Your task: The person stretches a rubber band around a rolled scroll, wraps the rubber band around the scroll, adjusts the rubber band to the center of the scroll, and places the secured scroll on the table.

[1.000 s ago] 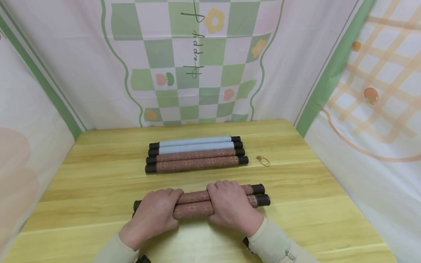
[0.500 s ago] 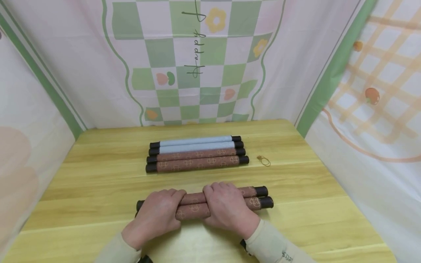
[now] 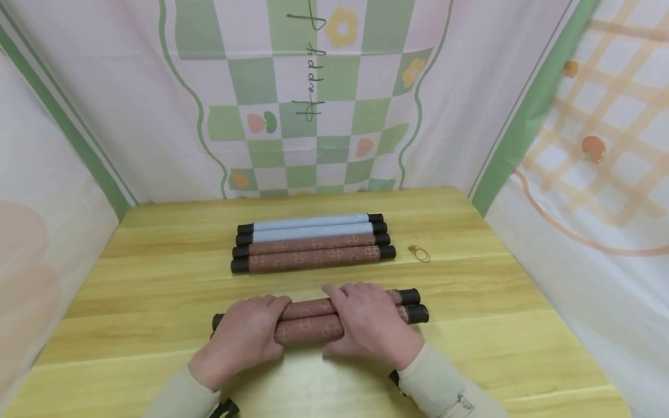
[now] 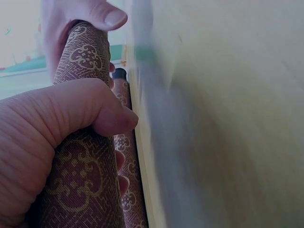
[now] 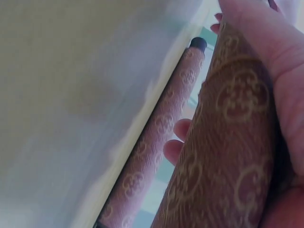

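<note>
Both hands hold a side-by-side pair of brown patterned scroll rolls [image 3: 308, 330] with black end knobs, near the front of the table. My left hand [image 3: 245, 332] grips them toward the left end; its thumb lies across the near roll [image 4: 78, 183] in the left wrist view. Toward the right end, my right hand [image 3: 371, 322] curls round them, its fingertips [image 5: 175, 149] showing past the roll in the right wrist view. A thin tan band [image 5: 232, 65] crosses the roll near the right thumb. Whether the two rolls are joined cannot be seen.
Behind, two light blue rolls [image 3: 313, 226] and two brown patterned rolls [image 3: 313, 257] lie parallel on the wooden table [image 3: 157, 278]. A thin tan looped band [image 3: 420, 253] lies to their right. Printed cloth [image 3: 251, 87] hangs behind the table.
The hands and the held rolls shift slightly right, then back left. My right index finger and thumb now spread from the rolls more than before. The rolls behind stay in place.
</note>
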Demonstrator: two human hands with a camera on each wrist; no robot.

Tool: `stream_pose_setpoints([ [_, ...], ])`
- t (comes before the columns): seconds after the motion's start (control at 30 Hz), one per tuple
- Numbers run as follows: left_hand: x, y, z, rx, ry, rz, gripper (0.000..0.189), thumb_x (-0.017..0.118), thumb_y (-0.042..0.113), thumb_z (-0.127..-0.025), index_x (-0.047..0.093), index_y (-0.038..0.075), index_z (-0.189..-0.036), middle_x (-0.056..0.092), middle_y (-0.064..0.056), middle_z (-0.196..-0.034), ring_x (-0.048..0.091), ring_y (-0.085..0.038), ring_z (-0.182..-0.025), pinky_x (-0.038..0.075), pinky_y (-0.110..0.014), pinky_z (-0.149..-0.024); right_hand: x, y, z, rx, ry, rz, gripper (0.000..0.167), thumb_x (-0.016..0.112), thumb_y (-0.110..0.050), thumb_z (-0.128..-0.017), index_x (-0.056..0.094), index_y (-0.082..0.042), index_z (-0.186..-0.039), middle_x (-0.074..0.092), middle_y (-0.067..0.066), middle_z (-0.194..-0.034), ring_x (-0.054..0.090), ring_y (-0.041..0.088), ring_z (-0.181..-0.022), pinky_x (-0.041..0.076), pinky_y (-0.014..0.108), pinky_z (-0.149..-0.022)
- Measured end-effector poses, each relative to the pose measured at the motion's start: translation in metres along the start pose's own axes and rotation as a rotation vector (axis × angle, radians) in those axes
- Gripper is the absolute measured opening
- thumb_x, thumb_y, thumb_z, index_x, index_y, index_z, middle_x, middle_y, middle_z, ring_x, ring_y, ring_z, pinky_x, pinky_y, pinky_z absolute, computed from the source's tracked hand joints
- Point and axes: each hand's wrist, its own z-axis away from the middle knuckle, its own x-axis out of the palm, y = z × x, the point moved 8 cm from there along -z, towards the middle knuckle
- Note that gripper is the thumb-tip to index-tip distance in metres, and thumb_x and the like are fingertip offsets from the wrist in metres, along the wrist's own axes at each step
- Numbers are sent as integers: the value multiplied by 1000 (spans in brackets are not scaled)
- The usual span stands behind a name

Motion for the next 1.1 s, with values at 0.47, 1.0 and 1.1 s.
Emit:
stream_pose_setpoints([
  [0.47,-8,-3,-3,31,62,-39,62,84,24,-61,69,8,-119,74,-3,-98,70,-18,-83,60,-40,-74,-14,16,1,16,186,47,43,83,-38,-64,65,-18,-97,68,3,-87,67,24,-81,56,43,-74],
  [1.0,-4,-2,-3,-6,41,-56,57,84,25,-60,68,10,-112,71,-2,-89,65,-17,-76,57,-41,-68,-7,13,-2,24,134,65,47,85,-41,-67,63,-17,-100,69,5,-94,68,26,-89,55,45,-80],
  [1.1,-4,-2,-2,-2,60,-62,57,84,25,-59,69,11,-111,70,-1,-88,65,-16,-75,57,-41,-67,-4,10,-3,21,99,67,51,87,-42,-65,62,-15,-101,69,6,-95,67,26,-90,56,45,-82],
])
